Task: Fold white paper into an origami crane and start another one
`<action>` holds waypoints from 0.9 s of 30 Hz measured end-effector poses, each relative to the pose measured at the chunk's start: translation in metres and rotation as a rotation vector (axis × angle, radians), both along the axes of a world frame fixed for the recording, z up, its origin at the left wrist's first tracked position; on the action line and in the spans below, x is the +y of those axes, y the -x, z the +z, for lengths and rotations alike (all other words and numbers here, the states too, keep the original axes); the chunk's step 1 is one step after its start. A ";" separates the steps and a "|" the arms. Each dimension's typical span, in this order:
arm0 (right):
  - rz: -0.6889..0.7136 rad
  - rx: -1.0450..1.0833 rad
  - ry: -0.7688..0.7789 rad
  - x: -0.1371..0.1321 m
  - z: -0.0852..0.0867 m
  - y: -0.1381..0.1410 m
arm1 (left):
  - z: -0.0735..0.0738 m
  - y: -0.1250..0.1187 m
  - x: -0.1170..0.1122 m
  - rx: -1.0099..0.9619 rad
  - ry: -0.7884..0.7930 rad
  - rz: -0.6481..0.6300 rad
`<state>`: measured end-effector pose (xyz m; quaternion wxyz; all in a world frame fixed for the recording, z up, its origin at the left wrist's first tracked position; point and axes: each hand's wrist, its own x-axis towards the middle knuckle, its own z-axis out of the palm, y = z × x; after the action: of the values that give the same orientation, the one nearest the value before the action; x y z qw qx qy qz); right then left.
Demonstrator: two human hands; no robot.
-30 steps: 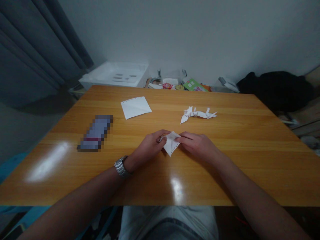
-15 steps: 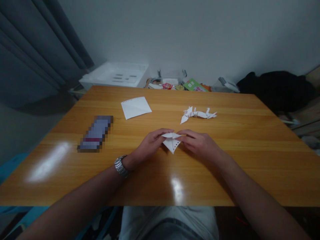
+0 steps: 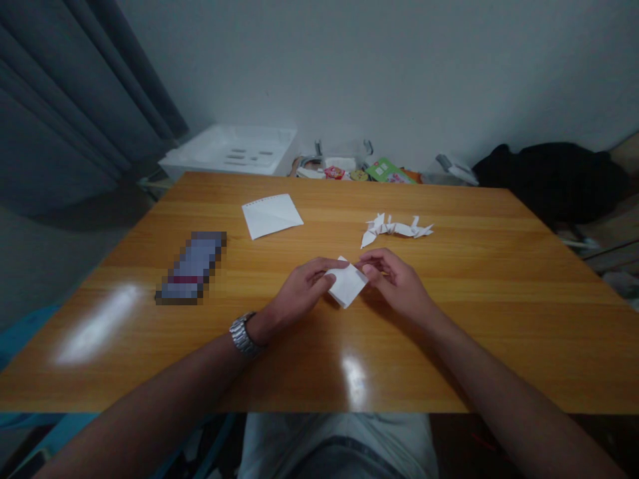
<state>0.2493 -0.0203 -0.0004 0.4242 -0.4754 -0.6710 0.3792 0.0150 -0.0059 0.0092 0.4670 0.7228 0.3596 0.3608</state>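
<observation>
A small folded square of white paper (image 3: 347, 286) stands on one corner like a diamond, close above the wooden table near its middle. My left hand (image 3: 305, 285) grips its left corner, the thumb on the near face and the fingers along the upper edge. At the right corner, my right hand (image 3: 397, 279) pinches the paper between thumb and fingers; some of those fingertips are hidden behind it. Just beyond my right hand lies a white origami figure (image 3: 397, 228), long and spiky. A loose white sheet (image 3: 272, 216) with punched holes along its far edge rests farther left.
A blurred-out phone (image 3: 192, 268) lies on the left of the wooden table (image 3: 499, 319). Past the far edge are a white foam tray (image 3: 224, 150), a green booklet (image 3: 389, 170) and small packets. Black cloth (image 3: 549, 176) sits at the far right.
The folded paper went from a partly open pocket with its hole-punched flap showing to a flat diamond. My right thumb has come round onto its near face.
</observation>
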 end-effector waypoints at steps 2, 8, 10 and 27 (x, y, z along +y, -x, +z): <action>-0.008 0.006 0.051 0.000 -0.003 0.003 | -0.005 -0.002 0.001 0.027 -0.026 0.036; 0.112 0.029 0.216 -0.002 -0.003 0.005 | -0.020 -0.007 0.001 0.015 -0.013 0.035; 0.109 0.038 0.233 -0.002 -0.001 0.006 | -0.022 -0.009 0.001 -0.041 0.026 0.024; 0.112 -0.231 0.037 -0.009 0.006 0.008 | -0.008 -0.009 0.001 -0.051 0.075 0.101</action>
<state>0.2416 -0.0294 0.0058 0.3132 -0.4854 -0.7339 0.3573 0.0238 -0.0047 0.0011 0.4840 0.6764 0.3967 0.3884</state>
